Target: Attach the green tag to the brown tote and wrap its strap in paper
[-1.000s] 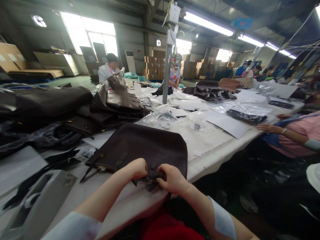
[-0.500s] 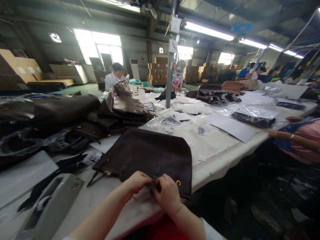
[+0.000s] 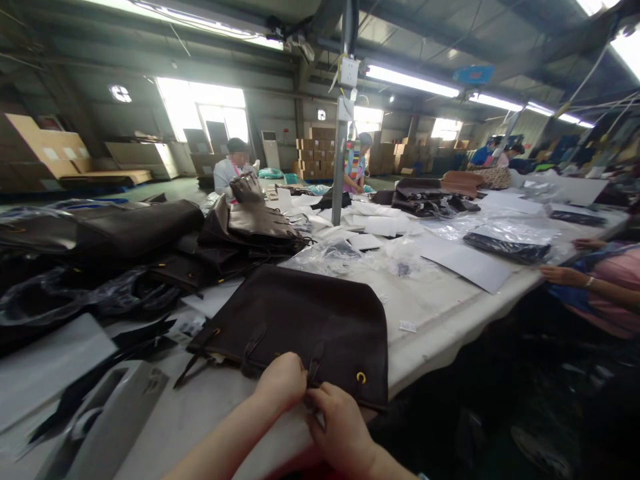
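A dark brown leather handbag (image 3: pixel 310 307) lies flat on the table, its edge with the straps and gold rings turned toward me. At that edge, my left hand (image 3: pixel 283 381) is closed, fingers pinched on a thin leather strap (image 3: pixel 316 360) of the bag. My right hand (image 3: pixel 340 421) meets it from the right, thumb and fingers closed on the same strap. The fingertips hide the strap's end. A second thin strap (image 3: pixel 254 347) is looped to the left, and a gold ring (image 3: pixel 361 378) shows right of my hands.
A grey tape dispenser (image 3: pixel 113 413) stands at the near left. Brown bags (image 3: pixel 135 227) and clear plastic are heaped behind it. Plastic wrap (image 3: pixel 330 257), white boards (image 3: pixel 465 263) and a metal post (image 3: pixel 339 167) are farther back. A co-worker's hand (image 3: pixel 565 275) is at the right edge.
My left hand has turned so its back faces up more, still at the strap. The right hand has shifted slightly down and right. The whole view has tilted up a little.
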Demonstrator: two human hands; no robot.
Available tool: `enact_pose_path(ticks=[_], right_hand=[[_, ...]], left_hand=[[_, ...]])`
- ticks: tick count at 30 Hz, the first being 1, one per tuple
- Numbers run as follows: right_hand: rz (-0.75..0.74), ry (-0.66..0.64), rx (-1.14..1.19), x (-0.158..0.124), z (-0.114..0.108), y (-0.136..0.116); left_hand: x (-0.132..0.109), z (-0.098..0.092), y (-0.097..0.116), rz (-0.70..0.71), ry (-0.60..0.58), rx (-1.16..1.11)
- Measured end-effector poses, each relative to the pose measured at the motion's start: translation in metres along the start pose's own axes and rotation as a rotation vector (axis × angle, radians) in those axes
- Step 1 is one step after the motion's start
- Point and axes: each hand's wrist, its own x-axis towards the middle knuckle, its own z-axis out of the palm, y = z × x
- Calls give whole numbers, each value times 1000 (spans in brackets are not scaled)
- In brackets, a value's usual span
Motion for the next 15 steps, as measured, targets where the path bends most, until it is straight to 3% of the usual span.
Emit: enact_pose_path(ticks=[2,6,9,12,15], right_hand=[[-7,-16,7,-2,2,-1],[-64,14,-17,-5,5,3],[-115,76,16,-5,4,12],[-50,216,115,-3,-3,21],[60,272,107,4,-12,26]], left_hand=[[0,-2,4,-72,-52,-54],[2,-10,7,-283,-348,-301],[1,-15,2,-454,-565,-762],[-1,-14,-6,-602,-597,-1192],[-3,-10,-10,-612,-579,-1241]])
